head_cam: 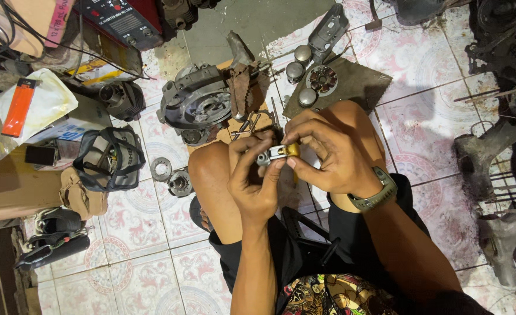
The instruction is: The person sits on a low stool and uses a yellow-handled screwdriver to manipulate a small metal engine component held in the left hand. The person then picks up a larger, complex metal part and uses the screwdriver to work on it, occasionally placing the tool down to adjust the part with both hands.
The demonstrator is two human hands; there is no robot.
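Our left hand (252, 181) & right hand (328, 154) both pinch the small metal part (276, 153) above our knees, w/ no tray under, so we judge a slip drops it onto cluttered tiles (421, 70).

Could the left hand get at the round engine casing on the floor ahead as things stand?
Probably not at once: the left hand and the right hand both grip a small metal part. The engine casing lies uncovered just beyond the knee, so a freed hand likely could.
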